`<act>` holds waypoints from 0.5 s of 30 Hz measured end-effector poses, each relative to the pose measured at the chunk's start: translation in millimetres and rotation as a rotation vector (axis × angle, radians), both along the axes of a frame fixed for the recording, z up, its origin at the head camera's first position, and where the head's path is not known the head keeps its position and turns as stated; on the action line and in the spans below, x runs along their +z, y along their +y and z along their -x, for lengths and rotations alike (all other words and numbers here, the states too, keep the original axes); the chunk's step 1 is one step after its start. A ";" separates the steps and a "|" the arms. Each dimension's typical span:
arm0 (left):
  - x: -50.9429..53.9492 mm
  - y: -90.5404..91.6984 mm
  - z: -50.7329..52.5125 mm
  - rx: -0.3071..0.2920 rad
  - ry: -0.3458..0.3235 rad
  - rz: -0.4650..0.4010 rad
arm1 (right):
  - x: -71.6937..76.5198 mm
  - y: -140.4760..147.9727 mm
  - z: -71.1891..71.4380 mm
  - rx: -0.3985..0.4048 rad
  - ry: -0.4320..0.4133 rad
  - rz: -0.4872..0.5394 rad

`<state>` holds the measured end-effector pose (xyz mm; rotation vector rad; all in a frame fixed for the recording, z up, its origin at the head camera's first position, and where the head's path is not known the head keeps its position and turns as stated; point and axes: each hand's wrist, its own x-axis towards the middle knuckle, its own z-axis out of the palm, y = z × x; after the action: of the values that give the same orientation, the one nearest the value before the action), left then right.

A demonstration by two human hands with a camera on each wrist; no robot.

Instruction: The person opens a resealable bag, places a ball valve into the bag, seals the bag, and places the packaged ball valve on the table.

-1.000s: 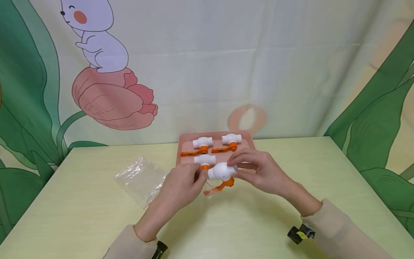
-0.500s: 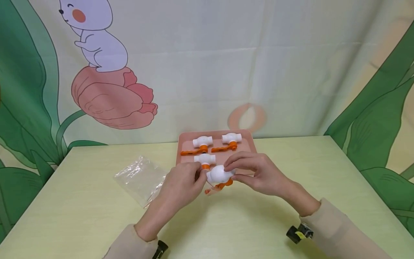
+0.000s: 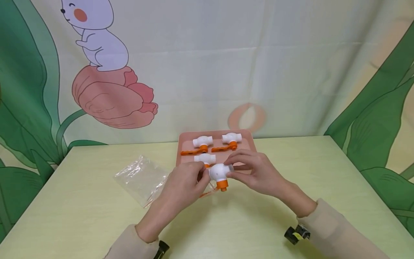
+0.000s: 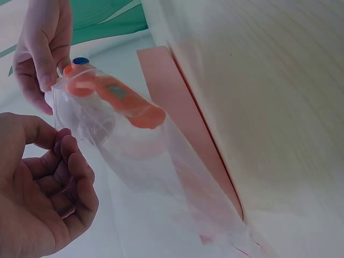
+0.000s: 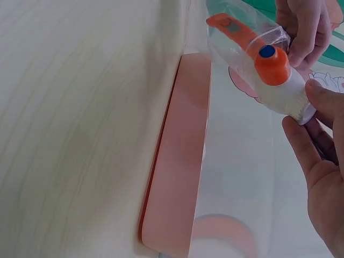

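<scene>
A white ball valve (image 3: pixel 218 172) with an orange lever is held above the near side of the pink tray (image 3: pixel 215 133). My right hand (image 3: pixel 255 172) grips one white end of the valve between thumb and fingers. Around the lever and much of the body lies a clear plastic bag (image 4: pixel 145 172), seen in the left wrist view. My left hand (image 3: pixel 185 184) pinches the bag's edge by its mouth. The orange lever (image 5: pixel 236 33) shows through the film in the right wrist view, and the blue-capped stem stands at the bag's opening.
In the tray lie several more white valves, one at back left (image 3: pixel 203 141), one at back right (image 3: pixel 231 137) and one in front (image 3: pixel 207 158). Another clear bag (image 3: pixel 139 181) lies flat on the table, left of the tray. A printed curtain (image 3: pixel 200 72) hangs behind.
The valve has turned in my right hand, so its orange stem now points down toward the table. Its lever has swung left, further inside the bag. My left hand stays nearly in place.
</scene>
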<state>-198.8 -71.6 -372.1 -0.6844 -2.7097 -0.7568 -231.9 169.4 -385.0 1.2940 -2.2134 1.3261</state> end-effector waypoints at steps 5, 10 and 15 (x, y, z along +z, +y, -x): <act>-0.2 1.2 -0.1 -0.007 0.008 -0.004 | 0.8 -2.3 -1.3 -0.032 -0.018 -0.011; -1.1 2.4 -0.4 -0.018 0.017 -0.012 | 1.4 -3.9 -2.1 -0.084 0.005 -0.029; -0.4 4.1 -1.6 -0.026 0.018 -0.010 | 0.9 -6.0 -3.4 -0.123 -0.003 -0.043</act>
<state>-197.2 -67.4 -372.5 -0.7223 -2.6837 -0.7666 -228.5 163.4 -384.1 1.1498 -2.2951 1.2422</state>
